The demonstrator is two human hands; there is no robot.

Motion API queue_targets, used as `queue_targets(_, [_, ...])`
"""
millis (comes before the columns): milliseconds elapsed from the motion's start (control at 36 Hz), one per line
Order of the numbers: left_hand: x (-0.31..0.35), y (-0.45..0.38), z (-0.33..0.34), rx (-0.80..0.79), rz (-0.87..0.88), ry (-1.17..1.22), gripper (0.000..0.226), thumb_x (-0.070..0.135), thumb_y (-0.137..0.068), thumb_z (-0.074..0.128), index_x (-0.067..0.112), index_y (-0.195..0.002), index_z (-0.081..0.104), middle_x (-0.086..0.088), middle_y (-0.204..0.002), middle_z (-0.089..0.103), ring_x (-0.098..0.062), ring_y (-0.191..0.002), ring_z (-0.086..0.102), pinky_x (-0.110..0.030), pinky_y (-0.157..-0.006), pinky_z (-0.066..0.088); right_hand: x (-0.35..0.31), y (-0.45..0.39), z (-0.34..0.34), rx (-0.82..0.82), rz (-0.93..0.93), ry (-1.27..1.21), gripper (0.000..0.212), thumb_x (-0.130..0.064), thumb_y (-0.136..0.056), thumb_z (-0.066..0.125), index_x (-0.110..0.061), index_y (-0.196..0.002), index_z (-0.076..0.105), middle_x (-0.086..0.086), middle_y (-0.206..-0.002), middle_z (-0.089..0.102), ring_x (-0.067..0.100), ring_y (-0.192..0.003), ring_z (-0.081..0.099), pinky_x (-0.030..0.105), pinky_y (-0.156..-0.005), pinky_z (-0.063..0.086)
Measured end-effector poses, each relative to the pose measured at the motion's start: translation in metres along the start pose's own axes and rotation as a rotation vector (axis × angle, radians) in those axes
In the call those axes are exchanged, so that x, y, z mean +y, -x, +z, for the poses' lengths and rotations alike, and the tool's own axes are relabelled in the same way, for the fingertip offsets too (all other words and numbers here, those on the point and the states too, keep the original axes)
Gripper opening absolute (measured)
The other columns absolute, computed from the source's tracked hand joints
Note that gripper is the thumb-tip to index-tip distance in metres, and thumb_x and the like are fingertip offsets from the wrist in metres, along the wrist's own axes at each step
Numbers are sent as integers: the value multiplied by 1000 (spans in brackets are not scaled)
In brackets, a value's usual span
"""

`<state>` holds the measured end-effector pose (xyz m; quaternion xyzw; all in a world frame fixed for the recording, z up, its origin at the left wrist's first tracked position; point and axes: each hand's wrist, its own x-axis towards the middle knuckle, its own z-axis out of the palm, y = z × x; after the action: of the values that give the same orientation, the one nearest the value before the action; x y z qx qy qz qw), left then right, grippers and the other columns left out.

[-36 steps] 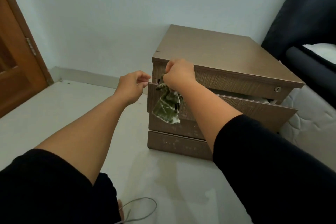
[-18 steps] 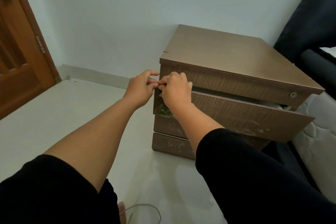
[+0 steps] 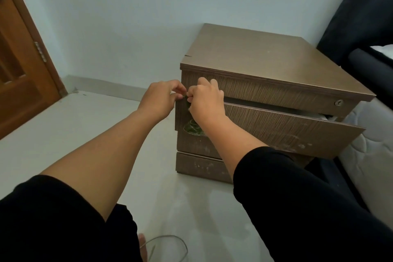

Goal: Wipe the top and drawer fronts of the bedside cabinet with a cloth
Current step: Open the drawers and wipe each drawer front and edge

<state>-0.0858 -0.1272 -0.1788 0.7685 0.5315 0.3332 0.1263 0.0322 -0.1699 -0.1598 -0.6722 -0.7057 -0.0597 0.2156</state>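
Observation:
The brown bedside cabinet (image 3: 265, 64) stands against the wall, its top bare. Its middle drawer (image 3: 282, 127) is pulled out at an angle; white smudges mark the lower fronts. My right hand (image 3: 205, 100) is closed on a green patterned cloth (image 3: 192, 127), which hangs below my palm against the drawer's left end and is mostly hidden. My left hand (image 3: 161, 98) meets it at the cabinet's left front corner, fingertips pinching the cloth's upper edge.
A wooden door (image 3: 19, 64) stands at the far left. A dark bed frame and a white mattress (image 3: 370, 166) flank the cabinet on the right. A thin grey cable (image 3: 168, 244) loops on the pale floor near my foot.
My left hand moved right to join my right hand at the drawer's left corner. The cloth, hanging loose a second ago, is now bunched under my right hand.

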Motion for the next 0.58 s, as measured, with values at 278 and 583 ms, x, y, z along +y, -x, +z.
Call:
queue_targets(278, [10, 0, 6, -75, 228, -168, 26, 17, -93, 52, 21, -112, 68, -9, -112, 67, -26, -104, 59, -35, -89, 45, 39, 13, -14, 9, 34, 54, 24, -9, -87, 60, -17, -109, 66, 5, -111, 52, 28, -107, 41, 38, -83, 38])
queue_targets(583, [57, -7, 38, -201, 427, -220, 32, 20, -94, 49, 28, -123, 60, -5, -122, 64, -23, -114, 56, -38, -96, 45, 94, 39, -35, 44, 85, 122, 25, -12, -90, 56, -17, -112, 65, 7, -111, 53, 29, -106, 42, 41, -83, 42])
